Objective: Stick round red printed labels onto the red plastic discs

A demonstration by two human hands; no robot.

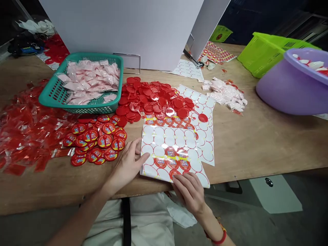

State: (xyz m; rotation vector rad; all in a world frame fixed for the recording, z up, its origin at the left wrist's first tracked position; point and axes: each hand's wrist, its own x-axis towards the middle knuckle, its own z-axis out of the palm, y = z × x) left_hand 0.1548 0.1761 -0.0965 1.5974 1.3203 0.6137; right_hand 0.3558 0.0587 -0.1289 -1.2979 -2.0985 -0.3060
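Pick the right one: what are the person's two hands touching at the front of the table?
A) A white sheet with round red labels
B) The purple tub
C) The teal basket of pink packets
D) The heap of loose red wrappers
A. The left hand and the right hand both touch the edges of the white sheet, which carries round red labels.

Small-scale packing workshop — a long wooden workbench (238,147) carries a teal plastic basket (79,109) of pink sachets (89,82); heaps of red discs (151,99); white label sheets (171,153); a lime-green plastic crate (266,56).
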